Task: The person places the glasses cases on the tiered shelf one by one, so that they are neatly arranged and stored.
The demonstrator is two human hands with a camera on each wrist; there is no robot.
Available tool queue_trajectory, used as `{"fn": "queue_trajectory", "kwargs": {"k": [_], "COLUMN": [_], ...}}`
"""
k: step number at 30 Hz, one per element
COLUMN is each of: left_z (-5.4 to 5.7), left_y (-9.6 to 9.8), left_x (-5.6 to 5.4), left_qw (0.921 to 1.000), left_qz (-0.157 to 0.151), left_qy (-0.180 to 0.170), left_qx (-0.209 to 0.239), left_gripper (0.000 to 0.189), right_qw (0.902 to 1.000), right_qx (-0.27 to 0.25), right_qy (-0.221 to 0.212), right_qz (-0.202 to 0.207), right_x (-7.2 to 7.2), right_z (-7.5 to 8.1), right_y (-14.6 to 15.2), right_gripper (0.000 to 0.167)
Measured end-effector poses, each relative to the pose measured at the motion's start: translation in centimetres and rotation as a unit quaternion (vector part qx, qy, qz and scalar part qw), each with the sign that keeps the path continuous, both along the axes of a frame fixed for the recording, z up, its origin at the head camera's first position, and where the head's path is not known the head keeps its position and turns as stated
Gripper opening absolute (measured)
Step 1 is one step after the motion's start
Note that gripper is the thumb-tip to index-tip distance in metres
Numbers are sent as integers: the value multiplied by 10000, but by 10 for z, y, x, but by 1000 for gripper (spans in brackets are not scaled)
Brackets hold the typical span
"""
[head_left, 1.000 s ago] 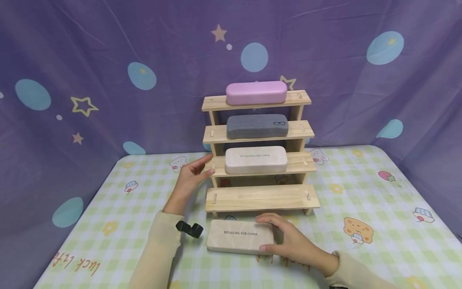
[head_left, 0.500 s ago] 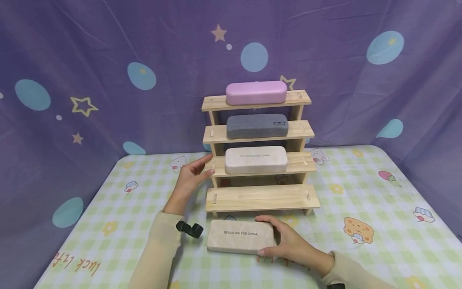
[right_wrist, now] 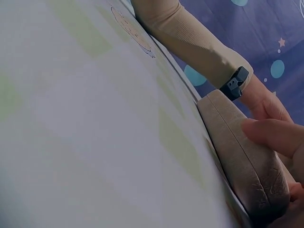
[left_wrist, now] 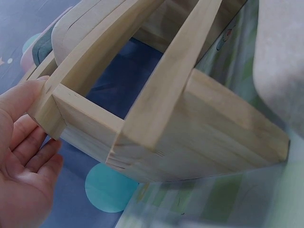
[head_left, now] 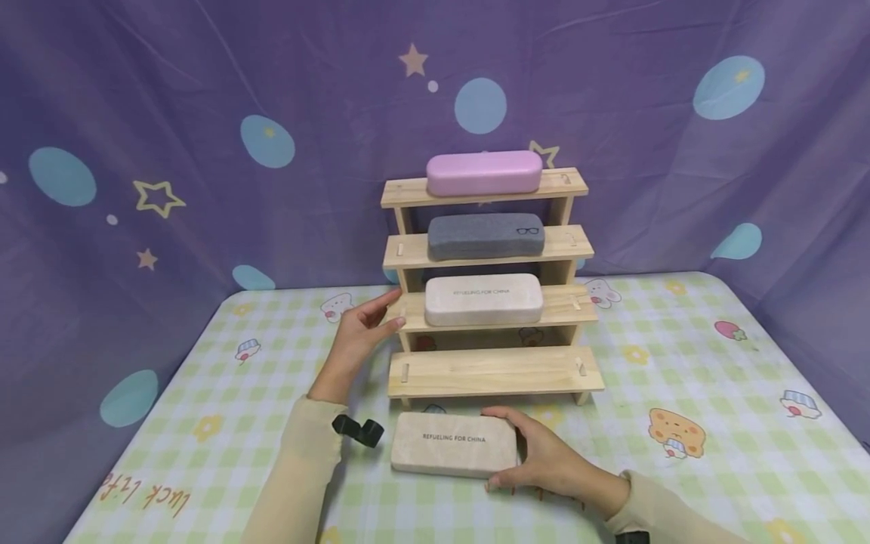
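Observation:
On the cloth in front of the stand lies a beige glasses case (head_left: 442, 453) lettered "REFUELING FOR CHINA". My right hand (head_left: 544, 457) holds its right end, thumb at the front side and fingers round the back side. In the right wrist view the thumb (right_wrist: 270, 133) overlaps the seamed side of the case. My left hand (head_left: 360, 336) pinches the left end of a board on the four-tier wooden stand (head_left: 489, 374); the left wrist view has the thumb above the board and the fingers below and behind it.
A pink case (head_left: 484, 174) occupies the top tier, a grey-blue case (head_left: 485, 236) the one below, then a whitish case (head_left: 482, 298). The bottom tier is bare wood. Checked cloth (head_left: 272, 446) covers the table, with a purple curtain (head_left: 340, 75) behind.
The right thumb has slid down and forward, from the front face of the beige case to its lower front edge. Left hand, stand and cases have stayed in place.

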State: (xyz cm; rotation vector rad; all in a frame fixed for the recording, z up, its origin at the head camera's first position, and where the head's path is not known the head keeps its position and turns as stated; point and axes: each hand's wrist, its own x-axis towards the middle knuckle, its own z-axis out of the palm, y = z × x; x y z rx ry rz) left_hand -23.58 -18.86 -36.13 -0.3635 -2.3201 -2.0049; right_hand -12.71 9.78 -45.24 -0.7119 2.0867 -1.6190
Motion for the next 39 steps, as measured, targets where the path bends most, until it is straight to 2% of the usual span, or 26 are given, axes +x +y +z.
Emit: {"fn": "queue_trajectory", "kwargs": {"k": [9,14,23,32,39], "left_z": [0,0,0,-1,-1], "left_y": [0,0,0,-1,-1], "left_x": [-1,-2,-1,-1,-2], "left_qw": [10000,10000,10000,10000,10000], "left_qz": [10,16,9,-26,-42], "left_qy": [-16,-24,-63,-28,-10], "left_qx": [2,-20,-6,16,-25], "left_gripper": [48,49,49,49,49], "right_qw": [9987,9971,9966,9966,9966], "right_qx": [436,561,496,284,365], "right_qy": [158,428,490,571,383], "right_qz": [-198,-267,-447,-518,-623], "right_x": [2,1,4,3,2], "right_z": [-4,-5,-2,-8,-6], "right_y": [-5,-6,-6,-4,2], "right_gripper": [94,93,89,86,84]}}
